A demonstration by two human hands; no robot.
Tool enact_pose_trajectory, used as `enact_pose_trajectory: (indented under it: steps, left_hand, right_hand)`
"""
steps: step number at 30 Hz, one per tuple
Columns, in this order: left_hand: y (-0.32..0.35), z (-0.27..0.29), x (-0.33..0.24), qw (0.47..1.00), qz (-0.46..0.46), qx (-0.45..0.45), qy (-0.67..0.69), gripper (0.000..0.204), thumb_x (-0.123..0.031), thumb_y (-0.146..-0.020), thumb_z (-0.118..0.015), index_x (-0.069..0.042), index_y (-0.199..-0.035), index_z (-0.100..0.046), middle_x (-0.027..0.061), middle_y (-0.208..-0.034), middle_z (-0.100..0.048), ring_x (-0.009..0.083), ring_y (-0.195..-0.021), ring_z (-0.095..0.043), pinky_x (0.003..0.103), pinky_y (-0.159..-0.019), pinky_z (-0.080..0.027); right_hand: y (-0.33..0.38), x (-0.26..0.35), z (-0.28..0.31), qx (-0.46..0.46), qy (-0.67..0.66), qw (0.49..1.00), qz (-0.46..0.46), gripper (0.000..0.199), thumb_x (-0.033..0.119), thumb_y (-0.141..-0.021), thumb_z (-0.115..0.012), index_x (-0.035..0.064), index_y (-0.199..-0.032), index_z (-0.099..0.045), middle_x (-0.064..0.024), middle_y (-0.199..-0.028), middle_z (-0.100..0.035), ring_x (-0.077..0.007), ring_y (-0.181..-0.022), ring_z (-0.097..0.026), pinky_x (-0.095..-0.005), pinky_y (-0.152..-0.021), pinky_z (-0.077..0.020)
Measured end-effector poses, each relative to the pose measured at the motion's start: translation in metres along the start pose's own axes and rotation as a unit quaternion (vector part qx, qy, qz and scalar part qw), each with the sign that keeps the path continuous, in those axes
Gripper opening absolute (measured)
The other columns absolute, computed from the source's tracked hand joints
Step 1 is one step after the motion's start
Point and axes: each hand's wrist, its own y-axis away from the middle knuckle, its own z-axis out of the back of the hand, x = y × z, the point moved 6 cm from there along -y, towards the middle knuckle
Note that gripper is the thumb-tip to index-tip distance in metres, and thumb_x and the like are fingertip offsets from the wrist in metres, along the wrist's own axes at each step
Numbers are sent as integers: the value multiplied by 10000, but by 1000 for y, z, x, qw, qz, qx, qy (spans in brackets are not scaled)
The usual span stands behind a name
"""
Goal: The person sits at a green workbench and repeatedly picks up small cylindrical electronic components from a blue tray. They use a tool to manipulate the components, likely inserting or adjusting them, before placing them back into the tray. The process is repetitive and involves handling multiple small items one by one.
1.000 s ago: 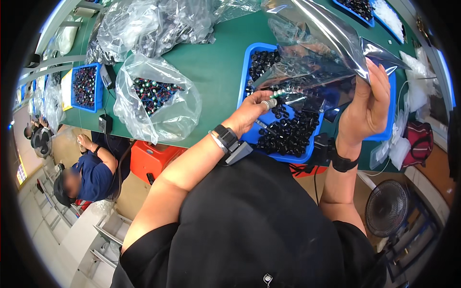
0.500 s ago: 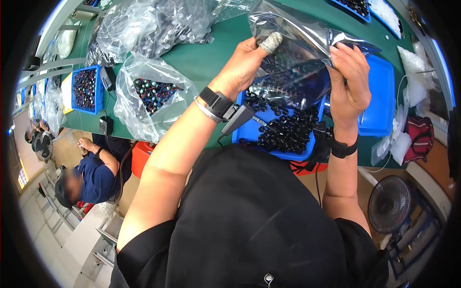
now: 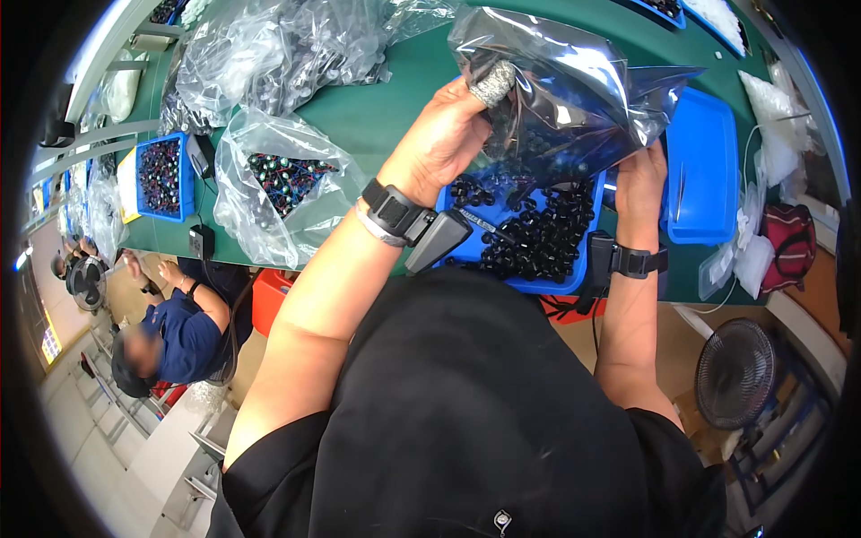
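Observation:
A shiny, see-through grey plastic bag (image 3: 574, 99) is held up over the far part of a blue tray (image 3: 560, 287). My left hand (image 3: 444, 139) pinches the bag's left side, its thumb wrapped in a silvery, rough-looking cover. At the lower right of the bag is my right hand (image 3: 640, 184), closed on it, with the fingertips hidden behind the film. Many small black parts (image 3: 547, 238) lie in the tray below, and some dark shapes show through the bag; whether they are inside it I cannot tell.
Left of the tray lies an open clear bag (image 3: 247, 215) of dark parts with shiny round pieces. A smaller blue tray (image 3: 186, 184) holds similar parts. Large filled bags (image 3: 278, 63) cover the far left. A blue lid or tray (image 3: 704, 170) stands right. A co-worker (image 3: 184, 323) sits at left.
My right hand has moved down from the bag's upper edge to its lower right. The bag has spread out to the right, and my left hand has shifted slightly left.

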Motion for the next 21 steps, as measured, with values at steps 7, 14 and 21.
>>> enact_pose_trajectory:
  steps: [7,14,21]
  left_hand:
    - [19,-24,-21,992,-27,54,-114,342,-224,-877,-614,-7,-1138,-571,141,-1121,-601,176,-962,-573,296,-831,-439]
    - [30,-43,-30,962,-130,96,-222,419,-247,-879,-591,25,-1194,-539,176,-1174,-584,264,-1130,-531,379,-999,-371]
    - [35,-47,-36,977,-134,93,-138,316,-107,-896,-559,27,-1182,-554,136,-1142,-606,196,-1075,-560,325,-952,-421]
  right_hand:
    - [0,35,-7,-23,-54,994,90,172,31,-905,-519,28,-1073,-558,-60,-999,-624,-137,-881,-601,-280,-699,-489]
    - [14,49,-17,5,-88,991,102,293,-79,-822,-525,19,-1098,-546,-86,-993,-642,-185,-881,-649,-288,-707,-551]
    - [4,55,-4,17,-31,993,116,280,13,-854,-538,-6,-1133,-516,-160,-1057,-607,-304,-922,-632,-438,-743,-563]
